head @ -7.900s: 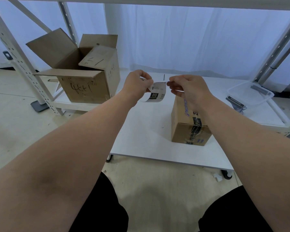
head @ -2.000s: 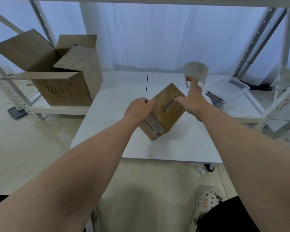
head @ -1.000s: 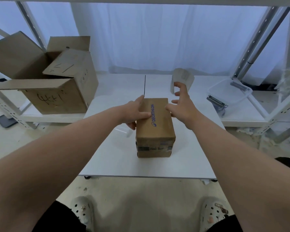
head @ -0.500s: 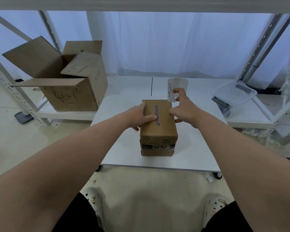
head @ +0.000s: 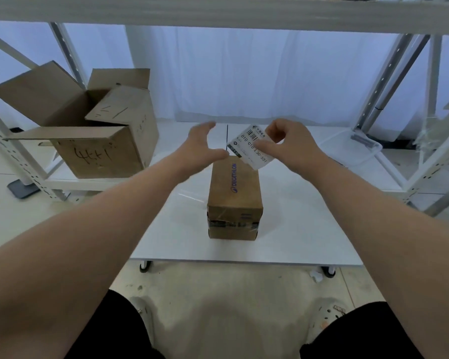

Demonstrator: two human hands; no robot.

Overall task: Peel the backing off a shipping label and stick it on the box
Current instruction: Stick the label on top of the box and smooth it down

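Note:
A small brown cardboard box (head: 234, 193) with blue print on top stands lengthwise on the white table (head: 296, 229). My right hand (head: 288, 143) pinches a white shipping label (head: 249, 147) by its right edge, printed side toward me, just above the box's far end. My left hand (head: 200, 149) hovers open, fingers spread, left of the label and above the box's far left corner, touching neither as far as I can see.
A large open cardboard box (head: 88, 133) with handwriting sits on the low shelf at the left. A clear plastic tray (head: 347, 149) lies at the back right. White metal rack posts (head: 389, 81) flank both sides, a shelf beam crosses overhead.
Both hands have left the box. The right hand turned the label so its printed face shows and lowered it over the box's far end; the left hand lifted and opened.

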